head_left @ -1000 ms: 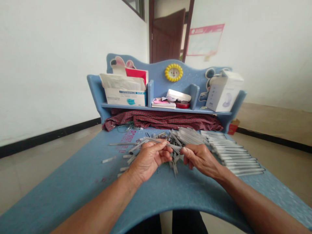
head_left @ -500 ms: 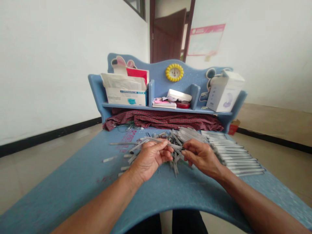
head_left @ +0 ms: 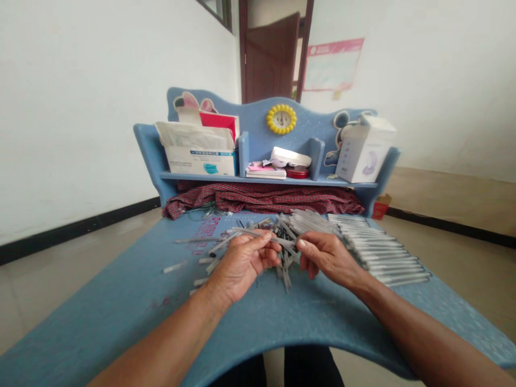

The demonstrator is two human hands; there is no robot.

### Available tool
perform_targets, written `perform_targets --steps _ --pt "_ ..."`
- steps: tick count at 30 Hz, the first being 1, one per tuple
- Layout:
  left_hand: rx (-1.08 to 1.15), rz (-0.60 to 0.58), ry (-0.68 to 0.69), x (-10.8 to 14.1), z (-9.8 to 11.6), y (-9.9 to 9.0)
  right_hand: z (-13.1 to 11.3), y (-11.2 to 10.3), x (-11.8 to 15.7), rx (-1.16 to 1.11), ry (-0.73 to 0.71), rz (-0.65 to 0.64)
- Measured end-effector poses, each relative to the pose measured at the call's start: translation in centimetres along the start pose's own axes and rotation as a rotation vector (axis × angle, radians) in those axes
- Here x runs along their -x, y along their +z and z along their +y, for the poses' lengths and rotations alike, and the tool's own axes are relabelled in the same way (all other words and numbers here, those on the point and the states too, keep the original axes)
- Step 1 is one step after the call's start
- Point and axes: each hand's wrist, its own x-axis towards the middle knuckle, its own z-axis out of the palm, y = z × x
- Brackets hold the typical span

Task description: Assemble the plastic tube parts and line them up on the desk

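Note:
Between thumb and fingers, my left hand (head_left: 248, 263) pinches a slim translucent pen barrel (head_left: 282, 241) that points to the right. The fingertips of my right hand (head_left: 328, 257) are closed at the barrel's right end; whether a small part is between them is hidden. Beneath and behind both hands lies a loose pile of clear and grey pen parts (head_left: 287, 274). To the right, a row of pens (head_left: 389, 255) lies side by side on the blue table (head_left: 282, 317). Several short whitish pieces lie left of my left hand, one of them (head_left: 174, 267) farther out.
A blue shelf (head_left: 226, 177) stands at the table's back, bearing a mask box (head_left: 197, 156), papers (head_left: 266, 172), a red tin (head_left: 297, 172) and a white box (head_left: 365, 150). Red checked cloth (head_left: 262, 198) lies under it. The table's curved front edge is near my body.
My right thumb has shifted up onto the barrel's right end, and its fingers have curled in more. My left hand keeps its pinch. The whole view has shifted slightly.

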Motion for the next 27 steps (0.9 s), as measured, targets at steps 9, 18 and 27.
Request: perform_targets --steps 9,18,27 --pt "-0.051 -0.016 -0.010 0.2 0.3 0.2 0.0 0.3 -0.3 -0.169 0.025 -0.022" --pt "-0.185 -0.031 0.025 -0.2 1.1 0.2 -0.1 -0.5 -1.3 -0.639 0.218 -0.203" --pt "-0.217 -0.023 0.003 0.0 1.5 0.6 -0.1 -0.9 -1.5 -0.794 0.243 -0.316"
